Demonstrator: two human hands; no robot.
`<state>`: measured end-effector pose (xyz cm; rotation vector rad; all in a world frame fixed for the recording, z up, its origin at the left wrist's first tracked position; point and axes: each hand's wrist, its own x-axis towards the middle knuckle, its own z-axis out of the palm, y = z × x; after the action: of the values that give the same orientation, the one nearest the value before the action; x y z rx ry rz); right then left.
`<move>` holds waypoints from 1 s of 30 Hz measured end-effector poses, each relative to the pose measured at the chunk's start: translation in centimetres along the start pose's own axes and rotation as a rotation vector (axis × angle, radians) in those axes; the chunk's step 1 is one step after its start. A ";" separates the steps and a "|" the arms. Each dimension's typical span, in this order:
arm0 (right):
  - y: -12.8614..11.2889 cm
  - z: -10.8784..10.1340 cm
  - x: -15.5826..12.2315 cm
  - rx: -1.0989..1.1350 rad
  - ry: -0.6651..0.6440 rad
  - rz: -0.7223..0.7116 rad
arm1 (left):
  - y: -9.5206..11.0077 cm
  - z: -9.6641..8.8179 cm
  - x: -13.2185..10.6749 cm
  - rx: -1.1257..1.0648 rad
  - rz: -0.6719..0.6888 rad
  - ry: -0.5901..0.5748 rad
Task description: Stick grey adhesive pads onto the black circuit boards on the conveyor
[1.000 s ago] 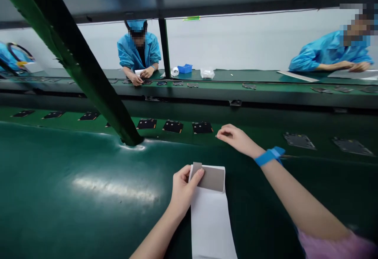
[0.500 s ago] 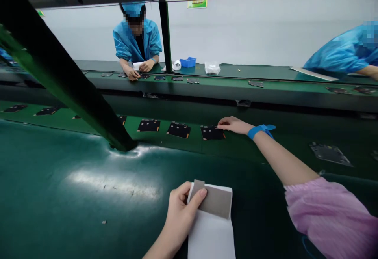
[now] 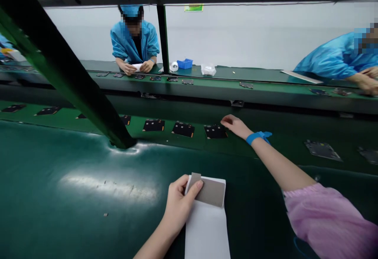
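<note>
My left hand (image 3: 183,196) grips a folded white paper strip (image 3: 206,227), its thumb pressing on the grey rectangular sheet (image 3: 212,192) at the strip's top. A small grey tab (image 3: 196,176) sticks up by the thumb. Farther out, my right hand (image 3: 235,125), with a blue band (image 3: 258,137) at the wrist, has its fingertips pinched together at the upper right corner of a dark flat circuit board (image 3: 215,132). Whether anything small is between those fingertips is hidden. To the left of it lie similar boards (image 3: 183,129) (image 3: 154,125).
A dark slanting post (image 3: 88,85) crosses the left side. More boards (image 3: 322,150) lie along the green belt (image 3: 195,144). Across from me, two people in blue (image 3: 136,42) (image 3: 330,58) work at another line with a blue bin (image 3: 185,63). A small scrap (image 3: 105,215) is on the green table.
My right fingertips have drawn back slightly from over the board to its corner. The boards near my hand sit farther right. The person opposite has brought a hand back to the white paper.
</note>
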<state>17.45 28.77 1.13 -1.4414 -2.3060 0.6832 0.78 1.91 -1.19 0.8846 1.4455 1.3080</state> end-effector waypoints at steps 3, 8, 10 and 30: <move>-3.2 0.7 -4.5 0.118 0.003 -0.119 | 0.1 0.1 0.0 -0.031 0.017 -0.005; -8.8 1.8 -11.4 0.327 -0.288 -0.269 | 0.2 0.0 0.0 -0.040 0.043 -0.013; -9.8 2.0 -12.3 0.360 -0.351 -0.246 | 0.2 0.0 0.1 -0.045 0.050 -0.020; -4.5 2.0 -0.4 0.096 -0.094 -0.127 | 0.3 -0.1 0.0 -0.045 0.016 -0.059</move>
<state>13.28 26.27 2.02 -1.2342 -2.3762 0.8272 0.69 1.91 -0.94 0.8995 1.3611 1.3101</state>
